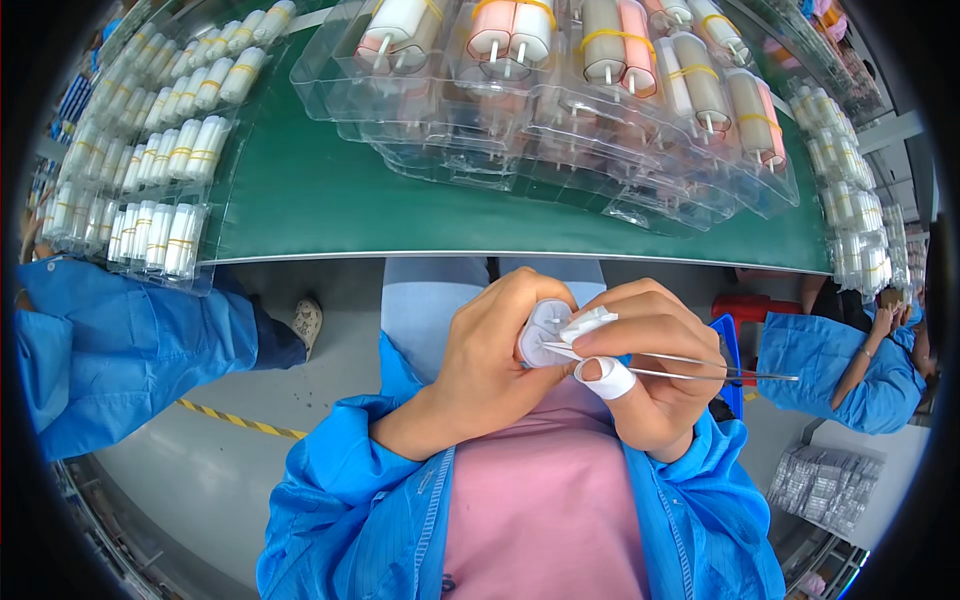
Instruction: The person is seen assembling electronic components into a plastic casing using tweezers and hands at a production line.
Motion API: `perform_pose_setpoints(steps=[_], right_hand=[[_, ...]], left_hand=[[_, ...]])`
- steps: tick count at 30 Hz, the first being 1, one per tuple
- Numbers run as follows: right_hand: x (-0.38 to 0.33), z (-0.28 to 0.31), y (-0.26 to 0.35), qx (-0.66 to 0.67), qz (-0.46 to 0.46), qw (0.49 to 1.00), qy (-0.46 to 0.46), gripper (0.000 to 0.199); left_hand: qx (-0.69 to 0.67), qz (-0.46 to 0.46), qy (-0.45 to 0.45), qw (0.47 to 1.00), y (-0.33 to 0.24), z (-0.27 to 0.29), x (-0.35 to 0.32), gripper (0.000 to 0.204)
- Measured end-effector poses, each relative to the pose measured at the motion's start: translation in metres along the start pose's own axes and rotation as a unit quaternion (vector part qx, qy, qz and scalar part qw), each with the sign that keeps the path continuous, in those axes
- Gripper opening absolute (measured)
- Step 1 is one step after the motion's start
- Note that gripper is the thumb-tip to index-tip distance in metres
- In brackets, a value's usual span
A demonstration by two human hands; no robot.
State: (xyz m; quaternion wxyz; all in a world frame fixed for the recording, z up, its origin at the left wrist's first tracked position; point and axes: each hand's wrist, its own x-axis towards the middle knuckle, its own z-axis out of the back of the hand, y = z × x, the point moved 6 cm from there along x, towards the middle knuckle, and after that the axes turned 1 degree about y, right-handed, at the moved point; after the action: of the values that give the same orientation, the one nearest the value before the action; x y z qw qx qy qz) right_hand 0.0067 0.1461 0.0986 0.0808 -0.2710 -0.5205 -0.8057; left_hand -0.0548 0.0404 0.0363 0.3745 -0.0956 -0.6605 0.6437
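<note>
My left hand (488, 335) is closed around a light grey rounded plastic piece (535, 325). The piece's end face, with a small pale stem on it, is turned toward my right hand, and its body is hidden in the palm. In my right hand (665, 350) is a pair of thin metal tweezers (762, 377), pinched between thumb and fingers. Their tips reach the grey face and seem to touch it. White tape wraps the thumb and a fingertip of that hand. Both hands are above my lap, in front of the table edge.
Across the green table (320, 200) are stacked clear trays (440, 130) with banded pairs of white, grey and pink tubes. Trays of white tubes (160, 235) stand at left, and more tubes (850, 210) at right. People in blue coats are on both sides. A blue bin (728, 345) is behind my right hand.
</note>
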Motion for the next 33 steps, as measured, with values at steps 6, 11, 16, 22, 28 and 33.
perform_pose_setpoints(steps=[6,11,16,22,28,33], right_hand=[[-0.001,0.0,0.0,-0.004,-0.004,1.0,-0.003,0.016],[-0.001,-0.001,-0.001,-0.002,-0.023,1.0,-0.01,0.016],[-0.002,-0.001,-0.003,-0.014,-0.019,1.0,-0.015,0.017],[0.002,-0.005,0.001,-0.067,0.024,0.997,0.019,0.016],[-0.004,0.0,-0.007,0.015,-0.03,0.999,-0.026,0.016],[-0.003,-0.001,-0.006,-0.003,-0.015,1.0,-0.019,0.016]], left_hand=[[0.009,-0.008,-0.001,1.0,-0.001,0.0,0.001,0.038],[0.019,-0.01,-0.007,1.0,0.0,0.0,0.0,0.038],[0.049,-0.025,-0.001,0.999,-0.003,0.001,0.001,0.038],[0.107,-0.037,0.01,0.994,-0.001,0.001,0.0,0.04],[0.046,0.001,0.008,0.999,0.002,-0.001,-0.001,0.037],[0.052,0.0,0.003,0.999,0.002,-0.002,-0.002,0.036]])
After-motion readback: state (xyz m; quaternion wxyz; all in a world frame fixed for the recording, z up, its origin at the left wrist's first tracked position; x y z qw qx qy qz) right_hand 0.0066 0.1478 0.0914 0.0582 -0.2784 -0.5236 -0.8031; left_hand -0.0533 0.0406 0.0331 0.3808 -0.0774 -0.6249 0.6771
